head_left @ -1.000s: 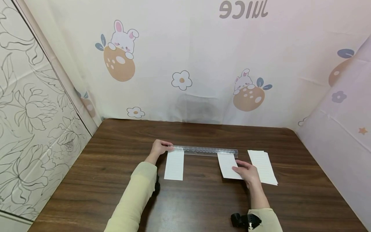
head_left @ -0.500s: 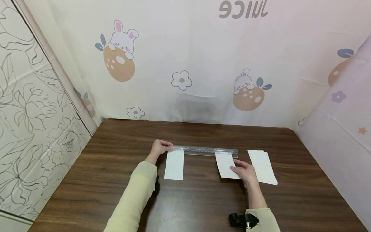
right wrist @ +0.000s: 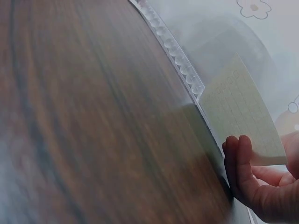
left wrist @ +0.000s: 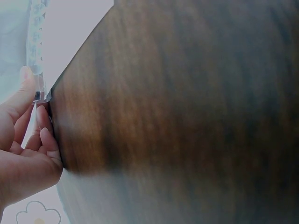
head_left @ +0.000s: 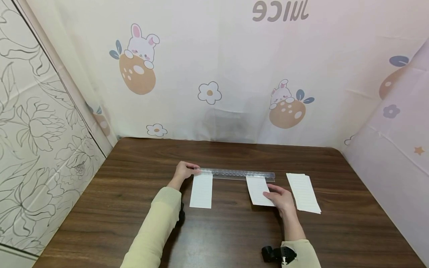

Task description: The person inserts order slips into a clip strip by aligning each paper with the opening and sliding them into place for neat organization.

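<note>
A long clear plastic rail (head_left: 231, 174) with a row of round rollers or beads lies across the table. My left hand (head_left: 183, 172) pinches its left end, the thumb on top in the left wrist view. Just right of that hand, a white lined paper slip (head_left: 201, 191) has its far edge at the rail. Toward the rail's right end, my right hand (head_left: 282, 199) pinches a second slip (head_left: 259, 190) by its right side. This slip's far edge meets the rail and its near part is raised off the table. The right wrist view shows the slip's lined face (right wrist: 236, 112).
A small stack of lined paper slips (head_left: 304, 193) lies right of the right hand. The brown wooden table (head_left: 231, 230) has a back edge against a printed curtain (head_left: 234, 56). Black wrist cameras (head_left: 278, 254) are strapped to the arms.
My right hand has slid slightly left with its slip, whose far edge stays at the rail. The left hand, the rail and the other slips have stayed in place.
</note>
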{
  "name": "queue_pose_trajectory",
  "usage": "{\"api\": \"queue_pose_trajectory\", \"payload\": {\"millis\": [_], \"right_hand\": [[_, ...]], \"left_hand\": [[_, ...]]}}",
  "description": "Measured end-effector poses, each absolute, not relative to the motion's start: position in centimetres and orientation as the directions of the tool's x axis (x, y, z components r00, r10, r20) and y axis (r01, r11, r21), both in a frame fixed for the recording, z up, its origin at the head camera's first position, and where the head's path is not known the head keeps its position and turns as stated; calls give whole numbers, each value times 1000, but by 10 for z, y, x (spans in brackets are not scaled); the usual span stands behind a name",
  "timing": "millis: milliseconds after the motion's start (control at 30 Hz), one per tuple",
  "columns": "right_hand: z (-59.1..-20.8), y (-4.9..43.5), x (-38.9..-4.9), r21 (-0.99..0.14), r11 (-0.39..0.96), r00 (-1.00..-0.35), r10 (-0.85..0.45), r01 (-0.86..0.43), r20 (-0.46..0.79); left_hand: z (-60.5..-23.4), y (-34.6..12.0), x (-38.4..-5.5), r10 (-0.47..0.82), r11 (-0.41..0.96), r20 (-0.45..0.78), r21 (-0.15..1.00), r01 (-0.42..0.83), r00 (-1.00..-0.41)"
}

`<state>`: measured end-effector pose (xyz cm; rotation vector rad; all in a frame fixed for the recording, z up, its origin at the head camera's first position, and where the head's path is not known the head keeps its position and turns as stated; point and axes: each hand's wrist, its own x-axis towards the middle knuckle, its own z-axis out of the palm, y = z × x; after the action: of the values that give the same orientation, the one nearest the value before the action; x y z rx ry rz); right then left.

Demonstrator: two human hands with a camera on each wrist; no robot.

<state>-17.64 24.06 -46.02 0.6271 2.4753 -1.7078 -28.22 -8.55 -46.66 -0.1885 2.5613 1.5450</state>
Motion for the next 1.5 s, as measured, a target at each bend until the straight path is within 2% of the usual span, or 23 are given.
{"api": "queue_pose_trajectory", "payload": {"millis": [467,1267,1300,1500], "right_hand": [[-461,234,-177,-882,288,-908,308,374,-284],[-460,221,-180,-912,258,-931,263,320,-252],[-460,220,-179,-911,257,-930,265,321,-253],[-459,217,-180,-908,262,-930,264,326,-257]], "left_hand": [[-468,-85,-282,-30,481,-168,862,-162,-985],[-472,-85,-286,-36,482,-195,856,-188,-980],[-476,-87,-289,-21,477,-168,865,-158,-986],[-476,-87,-290,-23,474,-172,865,-163,-985]]}}
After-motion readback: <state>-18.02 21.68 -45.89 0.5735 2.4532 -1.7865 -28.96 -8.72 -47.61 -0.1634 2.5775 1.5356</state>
